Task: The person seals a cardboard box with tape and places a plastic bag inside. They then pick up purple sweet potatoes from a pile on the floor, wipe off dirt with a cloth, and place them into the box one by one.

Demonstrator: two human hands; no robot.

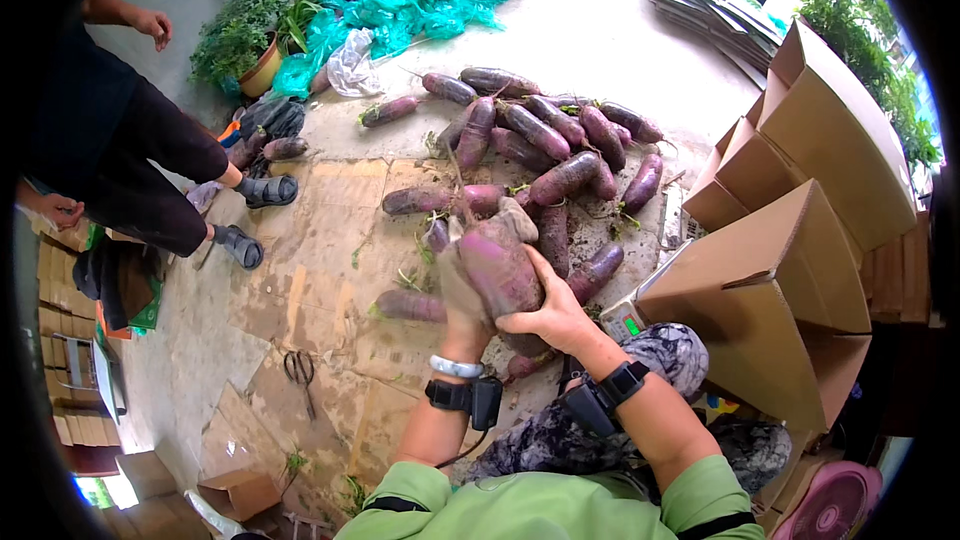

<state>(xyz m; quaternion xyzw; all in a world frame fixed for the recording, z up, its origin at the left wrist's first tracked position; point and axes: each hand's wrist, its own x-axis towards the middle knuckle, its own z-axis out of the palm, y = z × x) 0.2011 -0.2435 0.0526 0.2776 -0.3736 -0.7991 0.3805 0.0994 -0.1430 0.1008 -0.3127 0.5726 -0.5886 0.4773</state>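
A large purple radish (499, 270) is held up between my two hands, its thin root pointing away from me. My left hand (461, 281) wears a soiled, pale work glove and grips the radish's left side, blurred. My right hand (555, 304), bare, holds its lower right side with thumb and fingers spread around it. Beyond and beneath them lies a heap of purple radishes (532, 131), dusted with soil, some with green leaf stubs. A single radish (409, 306) lies left of my hands. Black-handled scissors (300, 375) rest on the flattened cardboard (300, 300) at the lower left.
Open cardboard boxes (720, 285) stand at the right by a digital scale (622, 321). A person (112, 135) stands at the left near more radishes. Teal plastic bags (405, 0) and a potted plant (262, 67) lie beyond. A pink fan (829, 502) is at lower right.
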